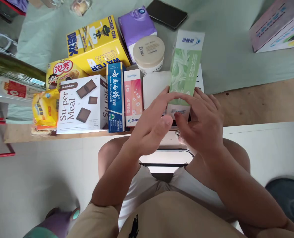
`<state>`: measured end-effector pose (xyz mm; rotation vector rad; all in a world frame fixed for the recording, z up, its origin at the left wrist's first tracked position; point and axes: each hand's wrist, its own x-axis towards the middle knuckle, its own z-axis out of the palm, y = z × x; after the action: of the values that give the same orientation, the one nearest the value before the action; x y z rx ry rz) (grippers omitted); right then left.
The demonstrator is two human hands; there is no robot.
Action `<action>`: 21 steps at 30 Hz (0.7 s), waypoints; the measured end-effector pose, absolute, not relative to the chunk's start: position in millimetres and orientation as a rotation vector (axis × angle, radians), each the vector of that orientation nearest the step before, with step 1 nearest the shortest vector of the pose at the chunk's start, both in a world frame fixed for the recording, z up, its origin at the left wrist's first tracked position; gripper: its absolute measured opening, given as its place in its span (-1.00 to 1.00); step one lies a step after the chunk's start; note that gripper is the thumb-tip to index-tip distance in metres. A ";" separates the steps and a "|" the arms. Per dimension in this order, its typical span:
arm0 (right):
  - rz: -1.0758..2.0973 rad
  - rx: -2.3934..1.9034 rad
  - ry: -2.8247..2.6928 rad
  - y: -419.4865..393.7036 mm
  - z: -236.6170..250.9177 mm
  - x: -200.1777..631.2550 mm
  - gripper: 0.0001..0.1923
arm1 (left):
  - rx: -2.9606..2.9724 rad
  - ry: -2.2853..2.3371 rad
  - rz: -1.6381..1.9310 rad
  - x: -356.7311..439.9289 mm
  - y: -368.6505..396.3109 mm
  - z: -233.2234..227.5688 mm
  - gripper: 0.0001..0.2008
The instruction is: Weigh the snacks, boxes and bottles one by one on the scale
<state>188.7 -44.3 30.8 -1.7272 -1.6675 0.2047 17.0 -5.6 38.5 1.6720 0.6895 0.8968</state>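
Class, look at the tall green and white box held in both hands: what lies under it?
Under the green box lies a flat white device, its left part showing. Both the left hand and right hand cover the box's lower end, hiding what is beneath there.

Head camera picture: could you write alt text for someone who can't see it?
Both hands, left hand and right hand, grip the base of a tall green box standing on a table edge, beside a blue toothpaste box and a cream jar.
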 end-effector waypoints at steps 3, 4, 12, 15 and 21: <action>0.196 -1.645 -1.571 -44.3 33.4 199.1 -0.62 | 1.661 0.599 0.898 32.1 -10.0 42.8 -0.39; 0.193 -1.607 -1.531 -44.3 33.7 205.0 -0.64 | 1.655 0.572 0.883 37.9 -11.1 44.3 -0.37; 0.433 -1.508 -0.963 -42.9 24.9 262.2 -0.69 | 1.809 0.411 0.752 89.9 -8.0 53.6 -0.35; 0.470 -1.499 -0.889 -42.8 19.9 280.1 -0.71 | 1.805 0.486 0.753 104.2 -8.9 49.4 -0.32; 0.476 -1.743 -0.976 -44.6 21.2 294.2 -0.69 | 1.660 0.678 0.947 103.4 -12.8 37.5 -0.41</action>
<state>294.2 -44.6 21.2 -1.7430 -0.9755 0.4758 103.4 -12.8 37.5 1.6600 0.6781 0.9472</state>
